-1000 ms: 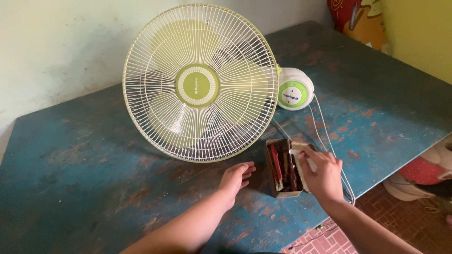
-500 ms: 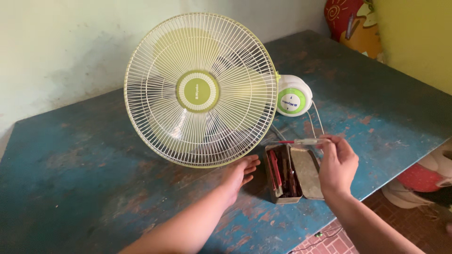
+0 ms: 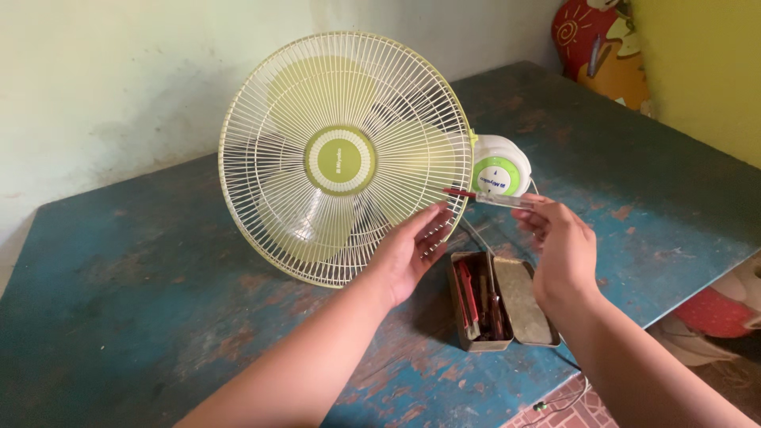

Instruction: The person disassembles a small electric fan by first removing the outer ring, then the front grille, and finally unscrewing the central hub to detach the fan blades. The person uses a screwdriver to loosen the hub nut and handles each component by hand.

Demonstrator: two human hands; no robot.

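Note:
A pale green fan [image 3: 341, 158] with a round wire guard stands tilted on a worn blue table [image 3: 119, 317]; its white round base [image 3: 501, 166] lies behind it to the right. My left hand [image 3: 412, 250] is open and rests against the lower right rim of the guard. My right hand [image 3: 564, 246] pinches a small screwdriver [image 3: 491, 198] with a clear handle and red end, held level with its tip at the guard's right edge. Below both hands lies an open metal tin [image 3: 523, 305] with several red-handled tools inside.
A thin white cord [image 3: 476, 234] runs from the fan base past the tin and off the table's near edge. A red and orange painted object [image 3: 594, 47] leans against the yellow wall at the back right. A red item [image 3: 725, 313] lies on the floor at right.
My right hand has lifted the screwdriver out of the tin and brought it up to the fan guard. My left hand rose from the table to the guard's rim.

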